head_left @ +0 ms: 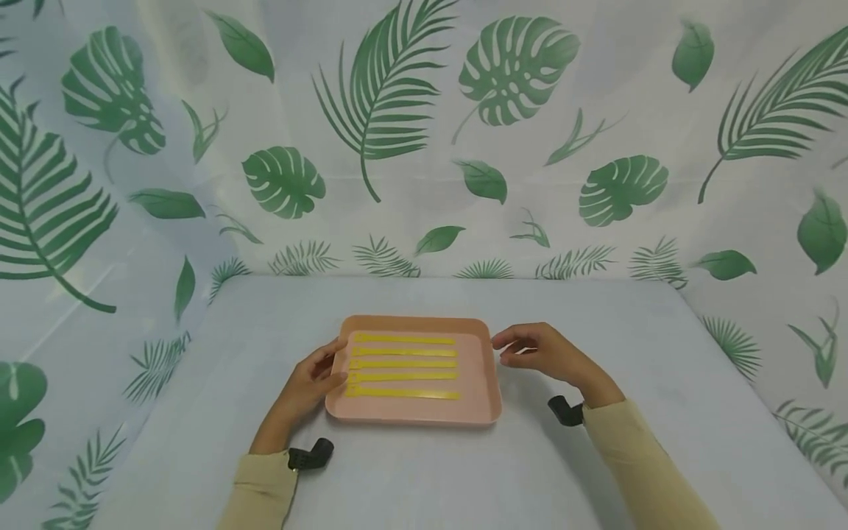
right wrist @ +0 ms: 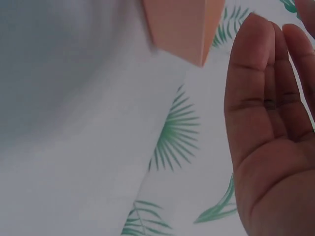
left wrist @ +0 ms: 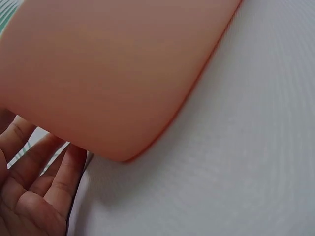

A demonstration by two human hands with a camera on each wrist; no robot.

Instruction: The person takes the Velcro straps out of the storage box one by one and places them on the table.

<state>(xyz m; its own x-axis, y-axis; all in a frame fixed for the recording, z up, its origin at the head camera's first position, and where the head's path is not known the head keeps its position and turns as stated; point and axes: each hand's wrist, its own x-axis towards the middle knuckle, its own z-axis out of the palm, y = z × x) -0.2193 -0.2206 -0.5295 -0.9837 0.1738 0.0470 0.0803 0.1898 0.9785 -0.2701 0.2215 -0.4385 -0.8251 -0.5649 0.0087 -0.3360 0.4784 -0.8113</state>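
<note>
Pink tray (head_left: 411,411) sits at the worktop (head_left: 411,478), between left hand (head_left: 306,384) and right hand (head_left: 546,353), long sides running from one hand to the other. Flat down or slightly raised at the left: can't tell.

Left hand grips the short rim on its side, fingers curled at the edge, thumb lapping over. Right hand is empty, loosely curved, clear gap between thumb and fingers; fingertips just beside the opposite rim. Contact there not clear in head view; right wrist view shows the fingers apart from the tray corner.

My read: tray-steadying step. Best done with even hold at both short rims, tray level, no twist. Left thumb should stay on the rim, off the yellow strips (head_left: 404,364); it's close to their ends. One-sided lift would probably slide them, since they look thin and loose.

Tray look: shallow, rectangular, rounded corners, low raised rim, plain smooth surface; wall farthest from the hands reads more orange. Five strips inside, roughly parallel, running left hand to right hand, squarish wider ends toward left hand. Strip nearest the person has a bright glare patch.
</note>
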